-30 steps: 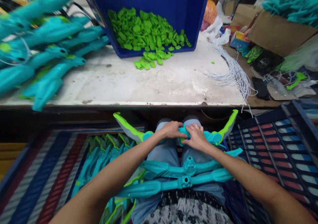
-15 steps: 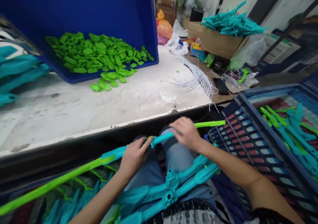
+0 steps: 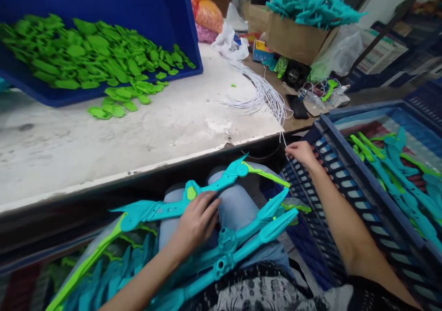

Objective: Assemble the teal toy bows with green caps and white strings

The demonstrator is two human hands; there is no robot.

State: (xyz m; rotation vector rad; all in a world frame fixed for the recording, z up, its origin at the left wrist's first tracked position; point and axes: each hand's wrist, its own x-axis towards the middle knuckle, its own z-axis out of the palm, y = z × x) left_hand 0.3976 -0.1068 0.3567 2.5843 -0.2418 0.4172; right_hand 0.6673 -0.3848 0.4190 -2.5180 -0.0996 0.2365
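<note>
Two teal bow frames (image 3: 228, 249) lie across the lap, and just beyond them the left hand (image 3: 195, 221) presses, fingers spread flat, on a teal-and-green toy bow (image 3: 193, 193) resting on the knees. The right hand (image 3: 302, 153) pinches one white string (image 3: 281, 131) hanging from the bundle (image 3: 257, 95) at the desk (image 3: 138, 136) edge. Farther back, green pieces (image 3: 103, 58) spill from a blue bin (image 3: 113, 2).

A tilted blue bin (image 3: 113, 2) spills flat green plastic pieces (image 3: 113, 95) onto a worn white worktable (image 3: 155, 131). Right of the bin lie an orange mesh bag (image 3: 207, 14) and a cardboard box (image 3: 297, 37) heaped with teal parts (image 3: 311, 5). Farther right of the bin, beyond the table edge, a blue slatted crate (image 3: 348, 173) holds teal-and-green bows (image 3: 397, 173).
</note>
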